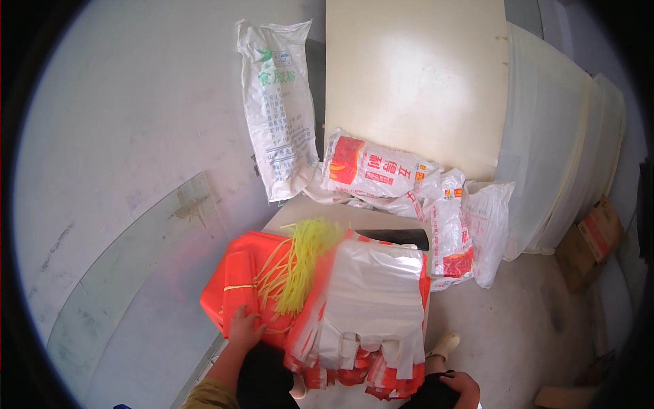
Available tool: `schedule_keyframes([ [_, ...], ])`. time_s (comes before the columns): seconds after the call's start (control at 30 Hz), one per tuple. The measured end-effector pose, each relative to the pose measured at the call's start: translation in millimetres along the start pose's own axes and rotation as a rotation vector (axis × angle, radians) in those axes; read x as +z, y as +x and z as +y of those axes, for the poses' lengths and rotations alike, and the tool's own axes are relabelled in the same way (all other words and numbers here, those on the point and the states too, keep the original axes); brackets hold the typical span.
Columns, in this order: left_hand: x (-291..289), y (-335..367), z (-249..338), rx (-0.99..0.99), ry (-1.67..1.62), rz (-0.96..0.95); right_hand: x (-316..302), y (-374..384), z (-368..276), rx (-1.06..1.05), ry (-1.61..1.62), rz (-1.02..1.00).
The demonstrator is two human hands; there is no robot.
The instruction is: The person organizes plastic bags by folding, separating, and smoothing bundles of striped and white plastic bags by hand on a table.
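My left hand (245,329) is closed around the lower end of a folded red plastic bundle (238,279), bound across its middle with a yellow tie. Beneath that bundle lies a larger red plastic pile (212,293). A bunch of thin yellow strips (303,262) spreads over the pile's right side. To the right, a thick stack of white and red plastic carrier bags (373,293) hangs over the table's near edge toward my lap. My right hand (463,387) rests on my dark-trousered knee, holding nothing, its fingers laid over it.
A tall white woven sack (278,116) leans on the wall behind the table (293,213). Several printed white sacks (378,167) slump along the far side, below a large cream panel (415,75). Cardboard boxes (589,242) stand at the right; a glass sheet (136,273) leans at the left.
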State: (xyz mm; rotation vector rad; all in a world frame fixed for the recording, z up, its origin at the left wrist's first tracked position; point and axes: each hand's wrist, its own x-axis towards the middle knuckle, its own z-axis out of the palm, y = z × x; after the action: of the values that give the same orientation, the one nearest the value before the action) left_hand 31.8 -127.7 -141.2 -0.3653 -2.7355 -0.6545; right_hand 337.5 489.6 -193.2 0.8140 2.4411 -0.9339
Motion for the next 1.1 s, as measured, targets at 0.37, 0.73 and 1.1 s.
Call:
schedule_keyframes([
  [0.37, -7.4, -1.7, -6.9, -0.053, 0.046, 0.019, -5.4, -15.5, -16.5, -0.073, 0.064, 0.097],
  [0.73, -13.6, -3.5, -15.9, -0.117, -0.019, 0.034, -7.3, -17.2, -46.5, -0.033, 0.048, 0.114],
  [1.1, -11.6, -4.4, -36.1, -0.134, -0.012, 0.045, -4.9, -9.6, -58.0, -0.009, -0.007, 0.130],
])
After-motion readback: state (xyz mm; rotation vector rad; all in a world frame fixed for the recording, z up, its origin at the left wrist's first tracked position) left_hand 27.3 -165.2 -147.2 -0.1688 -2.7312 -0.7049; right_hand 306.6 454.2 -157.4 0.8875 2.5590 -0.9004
